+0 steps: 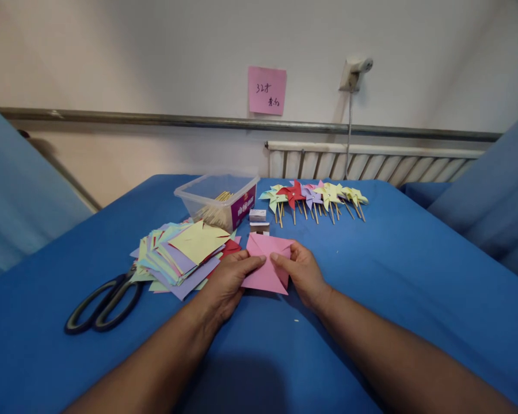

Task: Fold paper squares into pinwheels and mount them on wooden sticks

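L hand (pixel 229 280) & R hand (pixel 304 273) are bare, w/ bare forearms (pixel 375 333) narrowing twd wrists (pixel 327 299).

We are at an indoor craft workspace: pink paper square (pixel 265 280), scissors (pixel 113 293), pinwheels (pixel 293 195), blue-covered table (pixel 397 282) and radiator (pixel 371 149) show it.
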Action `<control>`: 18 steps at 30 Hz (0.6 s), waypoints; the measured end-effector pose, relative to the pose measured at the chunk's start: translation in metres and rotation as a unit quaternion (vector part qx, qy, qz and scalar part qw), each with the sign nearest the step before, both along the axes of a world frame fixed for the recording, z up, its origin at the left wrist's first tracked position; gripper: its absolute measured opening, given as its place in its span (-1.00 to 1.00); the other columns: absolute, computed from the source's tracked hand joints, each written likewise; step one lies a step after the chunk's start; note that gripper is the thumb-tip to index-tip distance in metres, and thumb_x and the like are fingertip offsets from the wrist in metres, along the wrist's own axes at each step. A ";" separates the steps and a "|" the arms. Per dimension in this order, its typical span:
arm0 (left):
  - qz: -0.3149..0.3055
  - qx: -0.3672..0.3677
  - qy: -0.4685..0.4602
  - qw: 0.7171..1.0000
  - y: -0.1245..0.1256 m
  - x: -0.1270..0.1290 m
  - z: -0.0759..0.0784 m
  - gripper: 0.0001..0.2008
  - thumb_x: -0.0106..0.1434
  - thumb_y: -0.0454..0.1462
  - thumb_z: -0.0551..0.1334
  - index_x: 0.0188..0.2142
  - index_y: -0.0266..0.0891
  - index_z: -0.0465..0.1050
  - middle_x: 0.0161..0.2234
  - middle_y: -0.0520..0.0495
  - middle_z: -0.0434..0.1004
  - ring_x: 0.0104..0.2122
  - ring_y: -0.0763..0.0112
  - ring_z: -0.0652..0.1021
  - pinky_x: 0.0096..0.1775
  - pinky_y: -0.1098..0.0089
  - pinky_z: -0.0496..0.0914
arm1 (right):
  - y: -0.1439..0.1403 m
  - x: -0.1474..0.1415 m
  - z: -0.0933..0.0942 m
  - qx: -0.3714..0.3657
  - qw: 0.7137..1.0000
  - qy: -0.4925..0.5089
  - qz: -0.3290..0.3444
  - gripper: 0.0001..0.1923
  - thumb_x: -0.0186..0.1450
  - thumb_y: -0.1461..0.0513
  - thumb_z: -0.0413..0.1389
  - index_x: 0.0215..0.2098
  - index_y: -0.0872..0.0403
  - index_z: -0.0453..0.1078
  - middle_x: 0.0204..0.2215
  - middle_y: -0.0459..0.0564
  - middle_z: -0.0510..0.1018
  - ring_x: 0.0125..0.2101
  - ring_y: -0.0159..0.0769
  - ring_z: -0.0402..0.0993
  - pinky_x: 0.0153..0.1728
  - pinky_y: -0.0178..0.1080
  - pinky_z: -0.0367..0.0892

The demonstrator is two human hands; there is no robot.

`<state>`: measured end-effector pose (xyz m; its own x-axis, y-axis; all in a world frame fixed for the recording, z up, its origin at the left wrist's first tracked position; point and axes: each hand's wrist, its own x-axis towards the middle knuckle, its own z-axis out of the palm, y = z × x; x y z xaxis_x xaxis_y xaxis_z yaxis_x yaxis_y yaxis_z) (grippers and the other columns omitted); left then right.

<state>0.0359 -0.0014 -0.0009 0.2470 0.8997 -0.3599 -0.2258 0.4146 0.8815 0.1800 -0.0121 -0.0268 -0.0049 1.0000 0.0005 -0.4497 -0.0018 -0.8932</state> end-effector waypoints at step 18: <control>0.057 0.003 -0.048 0.997 0.009 -0.013 0.022 -0.72 -0.02 -0.45 0.34 -0.25 -0.32 0.53 -0.42 -0.05 0.60 -0.51 0.44 0.52 -0.40 0.46 0.43 | -0.009 0.014 0.009 0.319 0.885 -0.333 -0.068 -0.66 0.18 0.35 0.15 -0.10 -0.10 0.46 0.03 -0.01 0.32 0.08 -0.20 0.28 0.13 -0.06 0.20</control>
<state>0.0229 0.0075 0.0206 0.1758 0.9258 -0.3346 -0.3549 0.3767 0.8557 0.1944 -0.0210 -0.0182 -0.0965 0.7880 0.6081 0.2196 0.6127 -0.7592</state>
